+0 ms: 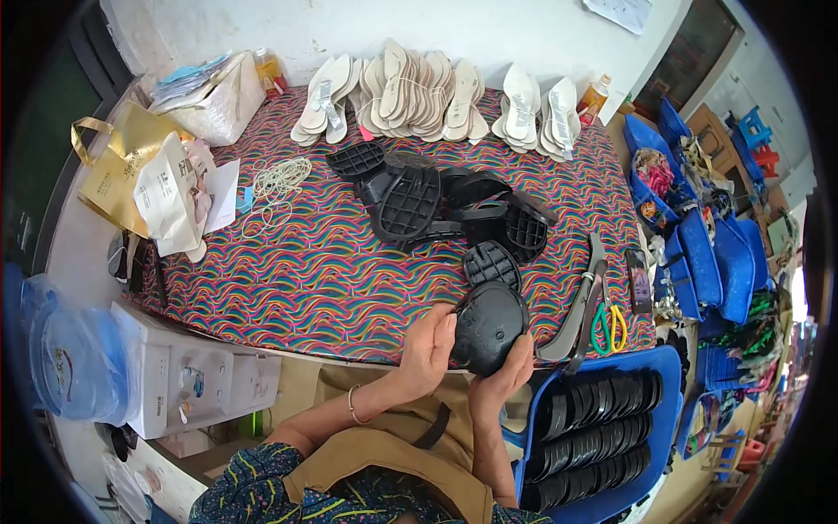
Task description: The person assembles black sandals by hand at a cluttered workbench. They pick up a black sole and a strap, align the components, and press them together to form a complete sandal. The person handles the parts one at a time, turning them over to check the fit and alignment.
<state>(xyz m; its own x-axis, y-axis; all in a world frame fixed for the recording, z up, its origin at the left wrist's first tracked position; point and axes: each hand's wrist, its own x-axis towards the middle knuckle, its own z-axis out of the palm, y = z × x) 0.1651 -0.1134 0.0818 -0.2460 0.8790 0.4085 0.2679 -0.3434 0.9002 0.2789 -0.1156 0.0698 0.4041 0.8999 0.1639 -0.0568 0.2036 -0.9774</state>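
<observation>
Both my hands hold a black molded shoe sole (491,330) just over the front edge of the table. My left hand (425,351) presses its left side with the fingers together. My right hand (499,382) grips the lower right side, thumb along the edge. The smooth, rounded face of the sole is toward me. A black gridded piece (492,265) shows right beyond it; whether the two are joined I cannot tell. Farther back lies a loose heap of black soles (408,203), some with their gridded hollows up.
Tied bundles of pale insoles (410,92) line the wall. Right of my hands lie a curved metal tool (572,319), scissors (609,330) and a phone (639,281). A blue crate (670,384) holds rows of black parts. String (281,181) and a gold bag (109,179) are left.
</observation>
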